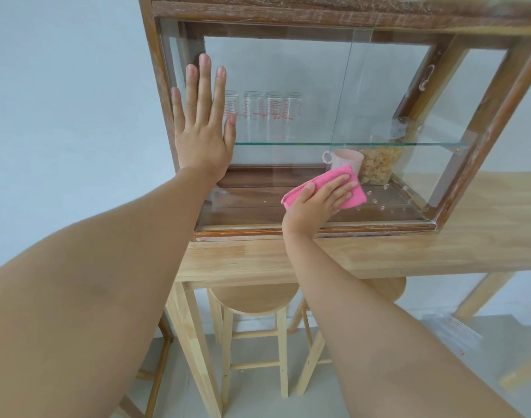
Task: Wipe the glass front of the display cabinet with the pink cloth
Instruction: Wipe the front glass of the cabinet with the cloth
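The display cabinet (324,16) has a dark wooden frame and a glass front (288,73), and it stands on a light wooden table. My left hand (202,128) lies flat with fingers spread against the left part of the glass. My right hand (315,200) presses the folded pink cloth (353,196) onto the lower middle of the glass, near the bottom frame. Part of the cloth is hidden under my fingers.
Inside, several clear glasses (264,116) stand on a glass shelf (379,143); below it are a pink mug (345,159) and a jar of pale snacks (379,167). The wooden table (439,251) carries the cabinet. Two wooden stools (252,300) stand underneath. A white wall lies left.
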